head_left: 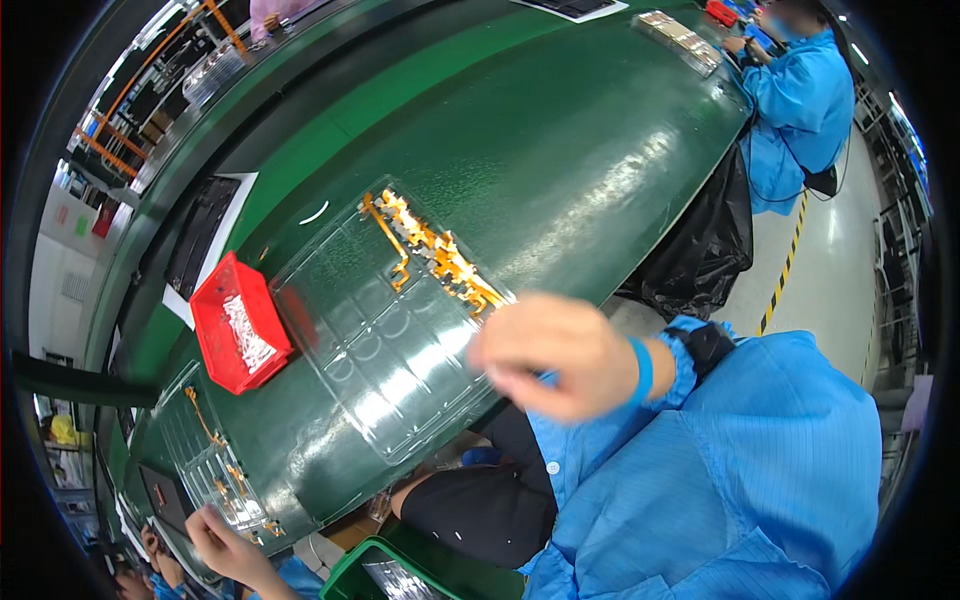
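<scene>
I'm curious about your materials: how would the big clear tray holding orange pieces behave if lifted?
The clear tray looks thin and moulded, so probably light and bendy. Orange pieces heaped along one side might slide if it tips.

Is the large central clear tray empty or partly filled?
Partly filled: orange and white strips lie heaped along the upper right of the clear tray, while its lower left shows bare plastic.

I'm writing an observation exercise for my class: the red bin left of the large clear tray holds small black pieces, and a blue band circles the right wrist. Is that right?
Not quite: in the head view, the small pieces in the red bin are white, not black. The bin is left of the large clear tray, and a blue band circles the right wrist.
</scene>
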Demonstrator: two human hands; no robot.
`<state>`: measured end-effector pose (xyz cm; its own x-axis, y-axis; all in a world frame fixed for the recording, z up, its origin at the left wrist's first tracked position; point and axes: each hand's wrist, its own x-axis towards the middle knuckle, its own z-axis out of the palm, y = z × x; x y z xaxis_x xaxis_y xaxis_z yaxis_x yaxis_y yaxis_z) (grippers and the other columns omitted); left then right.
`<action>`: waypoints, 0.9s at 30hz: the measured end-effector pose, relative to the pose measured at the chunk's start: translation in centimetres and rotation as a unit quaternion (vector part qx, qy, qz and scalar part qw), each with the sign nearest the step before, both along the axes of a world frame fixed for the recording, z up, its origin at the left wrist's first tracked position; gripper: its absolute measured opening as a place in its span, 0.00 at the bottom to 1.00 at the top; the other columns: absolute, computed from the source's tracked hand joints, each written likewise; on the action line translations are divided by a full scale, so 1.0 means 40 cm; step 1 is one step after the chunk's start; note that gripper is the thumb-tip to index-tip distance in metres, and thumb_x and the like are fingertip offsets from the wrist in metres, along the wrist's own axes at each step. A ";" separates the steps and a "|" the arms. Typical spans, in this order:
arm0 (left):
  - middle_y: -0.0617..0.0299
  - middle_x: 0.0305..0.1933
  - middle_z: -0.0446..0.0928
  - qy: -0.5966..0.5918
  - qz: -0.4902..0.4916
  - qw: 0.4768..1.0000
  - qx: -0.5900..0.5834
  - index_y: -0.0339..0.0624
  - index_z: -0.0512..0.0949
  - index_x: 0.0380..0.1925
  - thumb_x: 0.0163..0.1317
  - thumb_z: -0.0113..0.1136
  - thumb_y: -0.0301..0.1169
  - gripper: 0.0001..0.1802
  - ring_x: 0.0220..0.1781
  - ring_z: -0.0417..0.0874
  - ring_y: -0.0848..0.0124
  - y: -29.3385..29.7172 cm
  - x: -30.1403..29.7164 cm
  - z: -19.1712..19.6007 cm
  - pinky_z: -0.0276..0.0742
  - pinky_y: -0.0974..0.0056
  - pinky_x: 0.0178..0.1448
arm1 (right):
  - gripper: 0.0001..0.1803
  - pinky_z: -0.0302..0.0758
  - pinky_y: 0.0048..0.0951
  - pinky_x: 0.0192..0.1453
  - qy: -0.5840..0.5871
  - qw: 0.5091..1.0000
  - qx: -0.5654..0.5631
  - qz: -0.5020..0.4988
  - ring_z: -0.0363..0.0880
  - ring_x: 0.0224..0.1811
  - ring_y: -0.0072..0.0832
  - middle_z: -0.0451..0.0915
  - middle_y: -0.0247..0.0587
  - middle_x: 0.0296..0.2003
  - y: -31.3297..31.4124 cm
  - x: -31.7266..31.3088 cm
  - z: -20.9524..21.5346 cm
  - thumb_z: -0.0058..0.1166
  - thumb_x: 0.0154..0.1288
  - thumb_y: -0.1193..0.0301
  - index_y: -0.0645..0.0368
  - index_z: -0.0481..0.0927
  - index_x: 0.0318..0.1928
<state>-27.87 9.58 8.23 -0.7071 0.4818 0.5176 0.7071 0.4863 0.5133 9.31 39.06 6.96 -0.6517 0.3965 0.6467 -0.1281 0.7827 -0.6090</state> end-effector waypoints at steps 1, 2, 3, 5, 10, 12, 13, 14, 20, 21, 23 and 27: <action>0.62 0.30 0.74 0.023 -0.083 0.996 -0.009 0.33 0.77 0.36 0.68 0.54 0.27 0.07 0.31 0.72 0.75 0.037 0.082 0.023 0.69 0.71 0.36 | 0.17 0.77 0.36 0.48 0.002 1.000 -0.001 0.002 0.80 0.46 0.42 0.80 0.44 0.43 0.020 0.005 -0.001 0.60 0.59 0.73 0.61 0.79 0.49; 0.63 0.31 0.75 0.045 -0.166 0.985 -0.014 0.33 0.78 0.37 0.67 0.54 0.25 0.06 0.31 0.72 0.77 0.085 0.161 0.037 0.68 0.73 0.35 | 0.19 0.74 0.38 0.54 -0.081 0.993 0.057 -0.067 0.76 0.53 0.43 0.77 0.46 0.50 0.039 0.007 -0.009 0.60 0.60 0.68 0.60 0.77 0.52; 0.57 0.32 0.77 0.021 -0.204 0.978 -0.034 0.32 0.78 0.35 0.62 0.57 0.23 0.05 0.32 0.76 0.71 0.183 0.252 0.050 0.71 0.70 0.34 | 0.22 0.71 0.39 0.60 -0.166 0.969 0.118 -0.143 0.72 0.60 0.44 0.74 0.47 0.56 0.052 0.010 -0.024 0.59 0.62 0.64 0.60 0.76 0.55; 0.55 0.36 0.79 -0.017 -0.299 0.953 -0.038 0.33 0.79 0.38 0.57 0.61 0.20 0.08 0.38 0.80 0.69 0.381 0.410 0.075 0.74 0.70 0.37 | 0.24 0.67 0.41 0.64 -0.219 0.957 0.132 -0.136 0.67 0.64 0.45 0.72 0.47 0.59 0.073 0.040 -0.079 0.57 0.64 0.60 0.59 0.74 0.57; 0.51 0.57 0.75 0.118 -0.314 0.931 -0.142 0.33 0.76 0.48 0.58 0.61 0.28 0.18 0.53 0.80 0.52 0.643 0.488 -0.059 0.76 0.56 0.58 | 0.27 0.61 0.44 0.70 -0.258 0.945 0.157 -0.128 0.64 0.68 0.42 0.69 0.44 0.64 0.052 0.037 -0.111 0.50 0.68 0.54 0.59 0.74 0.59; 0.51 0.56 0.77 0.176 -0.294 0.926 -0.159 0.33 0.77 0.47 0.59 0.59 0.28 0.16 0.54 0.80 0.54 0.681 0.477 -0.101 0.75 0.57 0.58 | 0.27 0.60 0.46 0.71 -0.263 0.947 0.144 -0.116 0.61 0.71 0.42 0.67 0.44 0.66 0.053 0.045 -0.106 0.51 0.68 0.55 0.58 0.72 0.62; 0.51 0.55 0.78 0.229 -0.274 0.918 -0.172 0.32 0.78 0.46 0.61 0.56 0.29 0.15 0.54 0.80 0.55 0.696 0.473 -0.113 0.75 0.57 0.58 | 0.27 0.60 0.45 0.71 -0.254 0.951 0.136 -0.113 0.62 0.70 0.42 0.67 0.44 0.65 0.059 0.044 -0.112 0.51 0.68 0.55 0.58 0.72 0.61; 0.51 0.55 0.78 0.233 -0.274 0.917 -0.174 0.32 0.78 0.46 0.61 0.56 0.29 0.15 0.54 0.80 0.55 0.698 0.474 -0.116 0.75 0.57 0.58 | 0.27 0.60 0.44 0.71 -0.246 0.955 0.127 -0.109 0.63 0.69 0.42 0.68 0.44 0.65 0.062 0.044 -0.115 0.51 0.68 0.55 0.58 0.73 0.61; 0.50 0.43 0.83 0.185 -0.268 0.942 -0.086 0.33 0.82 0.36 0.60 0.57 0.23 0.08 0.47 0.84 0.59 0.679 0.476 -0.122 0.79 0.59 0.52 | 0.26 0.61 0.43 0.70 -0.209 0.962 0.121 -0.126 0.65 0.68 0.41 0.70 0.44 0.63 0.056 0.045 -0.122 0.53 0.66 0.57 0.59 0.74 0.59; 0.51 0.41 0.83 0.048 -0.239 0.968 -0.053 0.32 0.82 0.35 0.61 0.57 0.23 0.07 0.45 0.84 0.63 0.671 0.488 -0.093 0.79 0.62 0.50 | 0.26 0.62 0.43 0.70 -0.203 0.964 0.117 -0.126 0.65 0.68 0.41 0.71 0.44 0.62 0.059 0.048 -0.123 0.54 0.65 0.57 0.59 0.75 0.58; 0.54 0.41 0.84 -0.251 -0.201 0.946 0.023 0.31 0.82 0.38 0.65 0.56 0.25 0.09 0.44 0.83 0.71 0.635 0.455 -0.084 0.77 0.69 0.46 | 0.24 0.62 0.42 0.70 -0.176 0.969 0.117 -0.126 0.66 0.67 0.41 0.72 0.44 0.61 0.067 0.049 -0.116 0.54 0.65 0.59 0.60 0.76 0.56; 0.52 0.57 0.77 -0.668 -0.240 0.653 0.265 0.33 0.75 0.54 0.69 0.52 0.28 0.16 0.55 0.79 0.63 0.458 0.437 0.019 0.80 0.64 0.52 | 0.16 0.72 0.39 0.59 -0.021 0.992 0.096 -0.078 0.75 0.56 0.40 0.78 0.44 0.50 0.077 0.050 -0.104 0.58 0.62 0.68 0.62 0.78 0.48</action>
